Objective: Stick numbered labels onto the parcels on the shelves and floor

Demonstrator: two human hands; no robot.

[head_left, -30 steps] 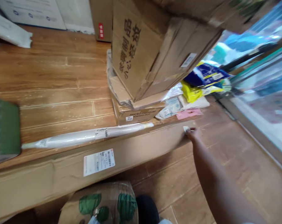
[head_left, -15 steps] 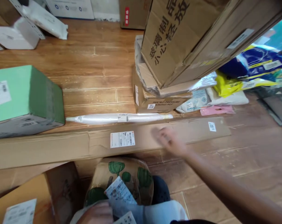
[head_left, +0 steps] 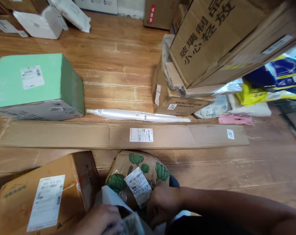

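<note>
At the bottom edge, a pale plastic bag (head_left: 111,195) lies between my hands, its mouth gaping on a dark inside. My left hand (head_left: 100,218) is curled at the bag's left side, with its fingertips partly hidden. A blurred, shiny printed piece (head_left: 133,225) shows beside those fingers; its kind is unclear. My right hand (head_left: 164,200) is closed, fingers curled down at the bag's right edge. Just beyond lies a brown parcel with green pumpkin prints (head_left: 160,171), bearing a white shipping label (head_left: 138,186) close to my right knuckles.
A long flat carton (head_left: 172,135) crosses the floor ahead, with a thin white-wrapped roll (head_left: 113,115) behind it. An orange-brown box (head_left: 72,169) stands left, a green box (head_left: 72,85) farther back. Stacked cartons (head_left: 202,42) lean at the right beside bagged parcels (head_left: 258,94).
My right hand has come back from over the long carton to the bag near my left hand. The bag's mouth now shows wider. The view has shifted, bringing more of the left boxes in.
</note>
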